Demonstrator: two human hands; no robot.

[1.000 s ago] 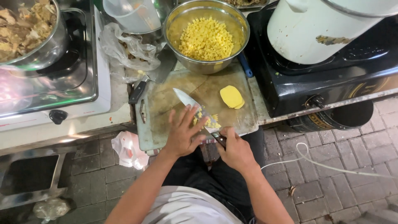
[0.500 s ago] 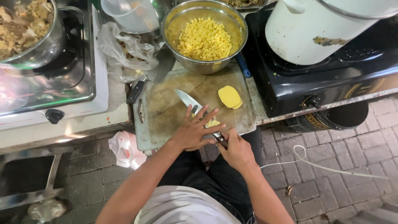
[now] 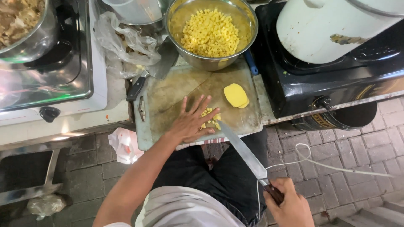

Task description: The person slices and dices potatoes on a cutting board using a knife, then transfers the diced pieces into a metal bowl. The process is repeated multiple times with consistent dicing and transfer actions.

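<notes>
To your right a black stove (image 3: 336,80) carries a large white pot (image 3: 332,29). To your left a steel stove (image 3: 54,71) carries a steel pan of cooked food (image 3: 21,25). Between the two stoves, your worn cutting board (image 3: 168,96) lies flat, its near edge overhanging your lap. At its far edge stands a steel bowl (image 3: 248,29) filled with yellow diced pieces. A crumpled clear plastic bag (image 3: 122,42) lies left of the bowl, and a cleaver with a dark handle (image 3: 153,71) rests beside it, partly on the board's far-left corner.

Your left hand (image 3: 189,124) lies palm down on the board, fingers spread and open, gripping nothing. The fingertips rest against a small heap of yellow diced pieces (image 3: 210,117) near the board's near edge.

Your right hand (image 3: 288,206) is off the board, low over your lap, fingers clenched around the dark handle of a long knife (image 3: 244,153). The blade slants up and left, and its tip reaches the board's near edge just beside the diced heap.

A stack of yellow slices (image 3: 235,96) sits on the board's right part, apart from both hands. A crumpled white bag (image 3: 124,145) lies on the paving under the board's left corner.
</notes>
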